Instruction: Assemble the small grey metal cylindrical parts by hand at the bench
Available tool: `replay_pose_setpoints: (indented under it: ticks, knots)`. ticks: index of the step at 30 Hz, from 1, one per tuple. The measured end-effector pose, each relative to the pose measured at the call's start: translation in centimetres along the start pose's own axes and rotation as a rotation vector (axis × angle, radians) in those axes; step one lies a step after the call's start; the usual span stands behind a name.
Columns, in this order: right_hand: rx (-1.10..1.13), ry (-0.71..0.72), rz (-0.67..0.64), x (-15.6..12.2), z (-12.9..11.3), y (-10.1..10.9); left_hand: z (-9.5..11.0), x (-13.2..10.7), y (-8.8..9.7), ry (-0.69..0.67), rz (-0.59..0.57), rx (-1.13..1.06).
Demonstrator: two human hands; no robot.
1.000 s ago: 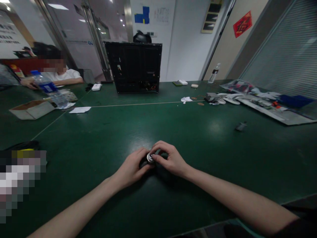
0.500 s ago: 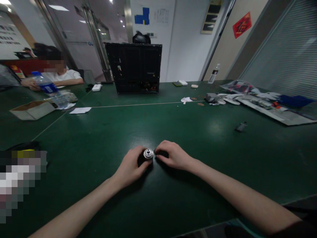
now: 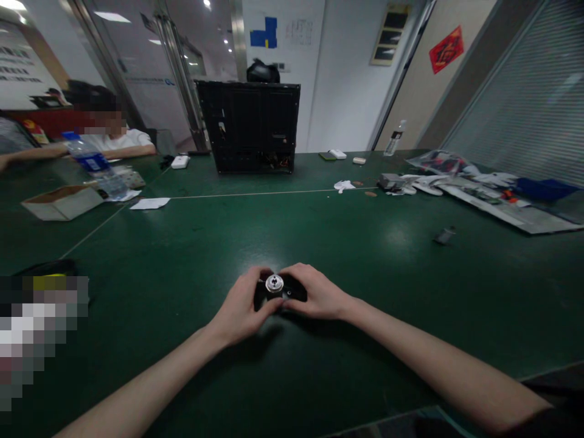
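A small round part with a silver, ringed metal top and a dark hole in its middle (image 3: 274,283) stands between my hands just over the green table (image 3: 219,237). My left hand (image 3: 241,304) is closed round its left side, thumb in front and fingers behind. From the right, my right hand (image 3: 319,292) curls in, its fingertips and thumb against the same part. Within the curl of my right hand is a dark patch with a tiny bright spot; what it is I cannot tell. The lower body of the part is mostly hidden.
A black box-like panel (image 3: 250,128) stands at the back. A small grey block (image 3: 444,235) lies to the right. At left are an open cardboard box (image 3: 64,204) and a water bottle (image 3: 93,161); a person (image 3: 123,140) sits beyond. A cluttered white board (image 3: 497,204) lies far right.
My right hand has moved left and its fingers have closed onto the round part, from beside it. My left hand keeps its hold. The seated person's arm has stretched out leftward.
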State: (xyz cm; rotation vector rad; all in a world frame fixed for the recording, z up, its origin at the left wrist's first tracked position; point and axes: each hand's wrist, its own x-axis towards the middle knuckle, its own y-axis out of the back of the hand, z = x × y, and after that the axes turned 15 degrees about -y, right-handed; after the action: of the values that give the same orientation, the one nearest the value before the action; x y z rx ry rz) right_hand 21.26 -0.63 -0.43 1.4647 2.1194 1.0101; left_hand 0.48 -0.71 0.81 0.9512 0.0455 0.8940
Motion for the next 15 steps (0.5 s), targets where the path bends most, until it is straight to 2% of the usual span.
replay_pose_setpoints:
  ticks: [4,7,9,11,13,15]
  knots:
    - [0.014,-0.037,0.070,0.5,-1.1,-1.7,-0.6,-0.4,-0.1,-0.048,0.040,-0.051]
    - [-0.029,-0.092,0.177,0.6,-2.3,-1.2,-0.9,-0.5,-0.1,-0.064,0.053,-0.105]
    - [-0.001,-0.129,0.270,0.1,-2.6,0.4,-1.0,-0.6,-0.1,-0.066,0.053,-0.135]
    - [0.057,-0.197,0.371,-1.2,-2.0,2.9,-1.0,-0.5,0.0,-0.065,0.045,-0.147]
    - [0.065,-0.311,0.491,-3.5,0.1,5.9,-1.0,-0.5,0.1,-0.063,0.045,-0.152]
    - [-0.051,-0.515,0.707,-6.7,3.8,8.9,-1.0,-0.5,0.1,-0.059,0.051,-0.161]
